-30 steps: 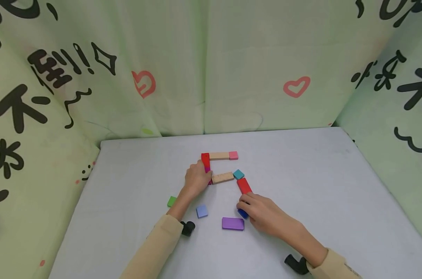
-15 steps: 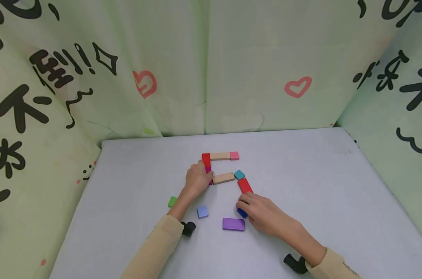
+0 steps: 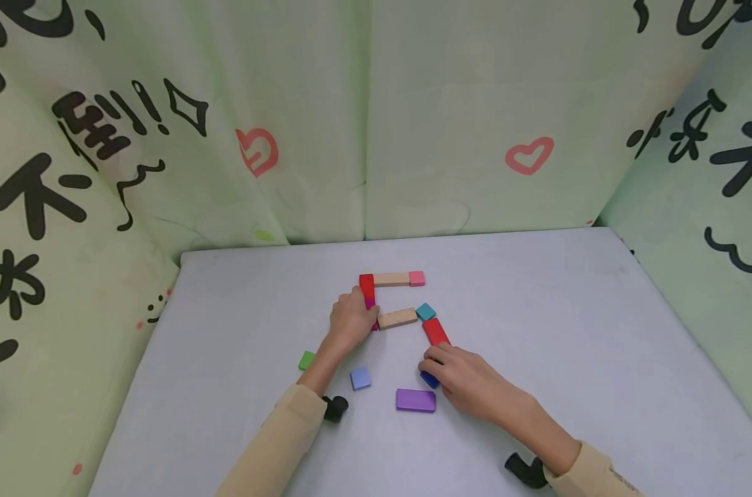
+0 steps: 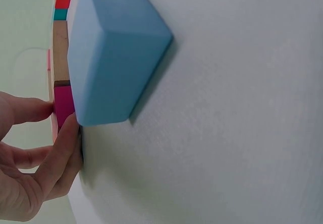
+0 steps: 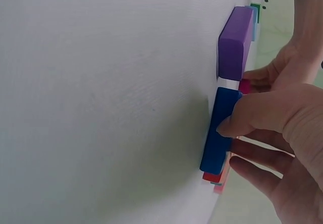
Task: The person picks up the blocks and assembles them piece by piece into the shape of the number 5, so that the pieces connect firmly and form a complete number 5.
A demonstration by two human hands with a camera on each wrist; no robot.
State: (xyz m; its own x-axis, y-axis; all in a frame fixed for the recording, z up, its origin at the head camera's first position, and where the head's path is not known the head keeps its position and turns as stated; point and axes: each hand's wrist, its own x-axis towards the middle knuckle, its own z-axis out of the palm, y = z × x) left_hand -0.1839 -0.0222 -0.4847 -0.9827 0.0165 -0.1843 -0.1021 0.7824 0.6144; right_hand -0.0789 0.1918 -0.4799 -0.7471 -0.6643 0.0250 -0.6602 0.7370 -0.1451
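My left hand [image 3: 351, 319] pinches a magenta block [image 4: 63, 103] between thumb and fingers, at the lower end of an upright red block [image 3: 366, 284]. Beside it lies a slanted plain wooden block [image 3: 397, 318], followed by a small teal block [image 3: 425, 312] and a tilted red block [image 3: 436, 331]. Below that red one, my right hand [image 3: 469, 378] holds a dark blue block [image 5: 214, 151], thumb on the near face and fingers behind; the hand covers much of it in the head view. A purple block [image 3: 416, 400] lies just left of this hand.
Another wooden block [image 3: 391, 279] and a pink block [image 3: 416, 278] extend right from the upright red block's top. A light blue block [image 3: 360, 378] and a green block [image 3: 306, 359] lie near the left forearm. Printed curtains surround the white table [image 3: 537, 297].
My right hand has shifted very slightly left with the dark blue block. The left hand and the other blocks stay where they were.
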